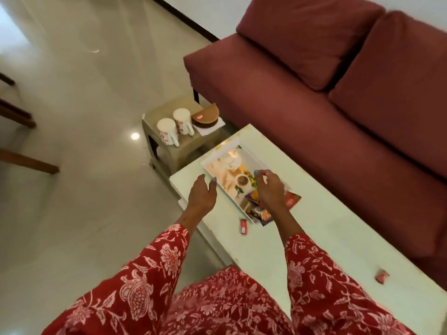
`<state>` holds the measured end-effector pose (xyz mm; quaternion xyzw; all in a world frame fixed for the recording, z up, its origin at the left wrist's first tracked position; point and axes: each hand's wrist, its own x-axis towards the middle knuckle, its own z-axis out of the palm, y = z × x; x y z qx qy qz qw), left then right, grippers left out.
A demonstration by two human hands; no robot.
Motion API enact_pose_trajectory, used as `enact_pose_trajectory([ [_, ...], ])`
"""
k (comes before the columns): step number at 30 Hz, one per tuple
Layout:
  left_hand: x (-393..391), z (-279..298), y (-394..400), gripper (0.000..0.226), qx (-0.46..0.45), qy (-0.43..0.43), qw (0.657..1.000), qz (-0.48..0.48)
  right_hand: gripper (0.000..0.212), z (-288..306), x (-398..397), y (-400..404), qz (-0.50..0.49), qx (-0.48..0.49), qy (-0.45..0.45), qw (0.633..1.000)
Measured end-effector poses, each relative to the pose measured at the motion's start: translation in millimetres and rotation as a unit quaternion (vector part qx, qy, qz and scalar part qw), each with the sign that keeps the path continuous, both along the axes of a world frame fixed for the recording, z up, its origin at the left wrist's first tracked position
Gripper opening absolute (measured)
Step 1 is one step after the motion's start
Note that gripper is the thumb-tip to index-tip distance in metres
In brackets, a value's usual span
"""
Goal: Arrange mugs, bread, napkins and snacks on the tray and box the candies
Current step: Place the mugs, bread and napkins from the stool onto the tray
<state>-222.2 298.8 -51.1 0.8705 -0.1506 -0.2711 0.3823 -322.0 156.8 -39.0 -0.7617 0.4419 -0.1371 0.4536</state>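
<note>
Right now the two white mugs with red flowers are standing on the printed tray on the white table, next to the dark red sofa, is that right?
Not quite. The head view shows the two white mugs with red flowers standing on the small beige stool beside the white table, not on the printed tray. The dark red sofa is indeed alongside.

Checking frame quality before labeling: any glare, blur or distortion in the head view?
Head view: glare washes out the far end of the tray and its printed picture; a bright lamp reflection sits on the glossy floor; wide-angle bending curves the table and sofa edges; the mugs and both hands look soft.
</note>
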Motion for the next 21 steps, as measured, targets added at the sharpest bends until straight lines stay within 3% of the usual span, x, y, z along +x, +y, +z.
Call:
enact_pose_trajectory([
  [6,67.1,-3.5,2.0,0.064,0.023,0.003,0.999,0.032,0.032,1.2,77.6,-10.1,0.103,0.021,0.022,0.994],
  [11,134.4,-14.5,3.9,0.065,0.047,0.002,0.997,0.055,0.041,-3.9,151.6,-18.9,0.183,-0.025,0.049,0.981],
  [21,287.2,-33.0,-7.2,0.067,0.060,0.014,0.995,0.073,0.070,-44.3,323.9,-34.7,0.243,-0.037,0.135,0.960],
])
